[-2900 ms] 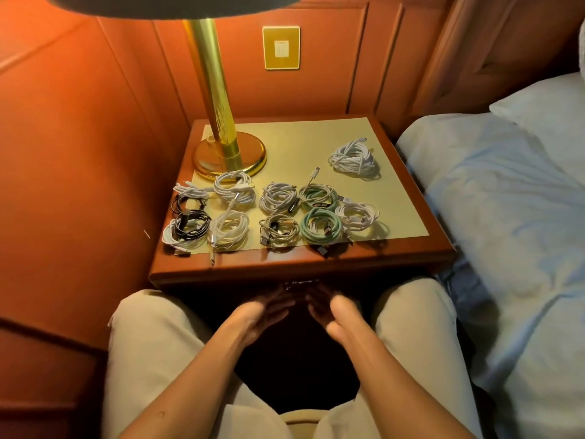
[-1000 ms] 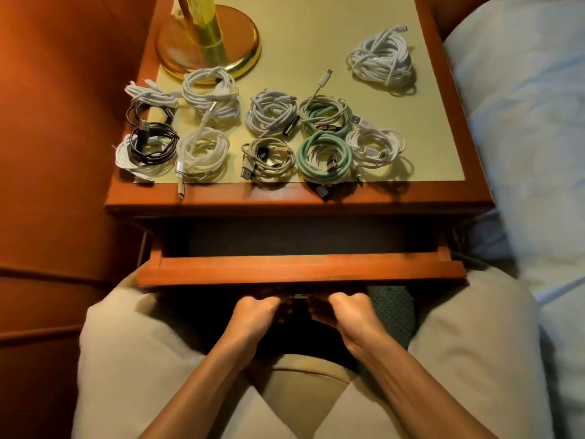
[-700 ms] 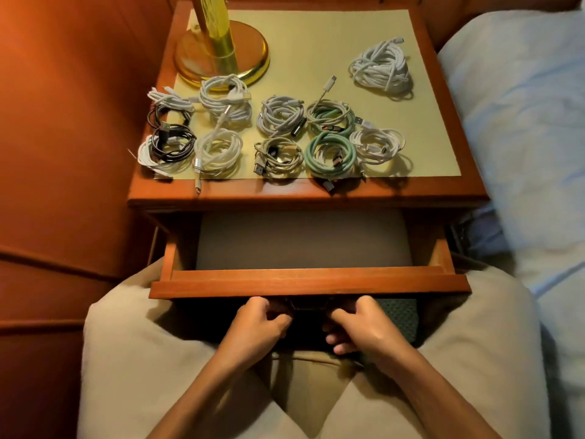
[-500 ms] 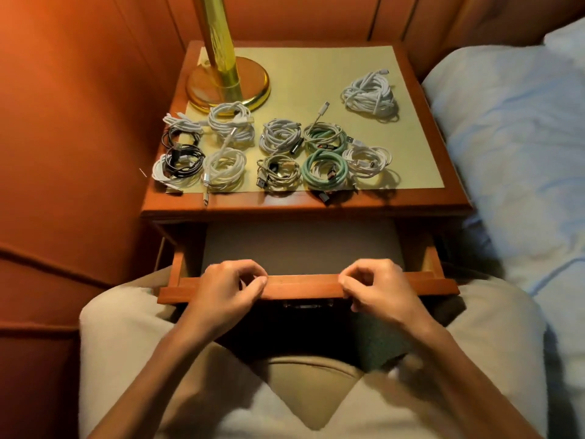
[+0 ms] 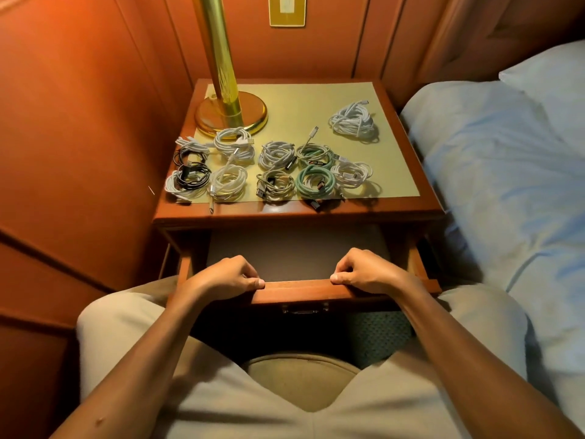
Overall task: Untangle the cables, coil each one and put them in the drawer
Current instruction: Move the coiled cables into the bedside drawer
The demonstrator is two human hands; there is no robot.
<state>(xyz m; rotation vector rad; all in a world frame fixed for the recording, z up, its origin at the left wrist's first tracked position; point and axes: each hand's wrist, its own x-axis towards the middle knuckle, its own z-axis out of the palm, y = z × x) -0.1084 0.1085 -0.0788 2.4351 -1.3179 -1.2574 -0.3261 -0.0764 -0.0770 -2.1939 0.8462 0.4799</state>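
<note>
Several coiled cables lie in two rows on the nightstand top (image 5: 395,185): white coils (image 5: 228,183), a black one (image 5: 192,176), a green coil (image 5: 315,183) and a bigger white bundle (image 5: 353,121) apart at the back right. Below, the wooden drawer (image 5: 297,288) stands pulled out, its grey floor bare. My left hand (image 5: 223,278) and my right hand (image 5: 368,271) each grip the drawer's front edge, fingers curled over into the drawer and thumbs along the top.
A brass lamp base (image 5: 232,117) stands at the nightstand's back left. Orange wood panelling closes the left side and back. A bed with pale blue sheets (image 5: 506,185) lies to the right. My knees sit under the drawer front.
The drawer was shut, then both hands pulled it out by the handle underneath. They have since shifted up onto the top of the drawer front, further apart.
</note>
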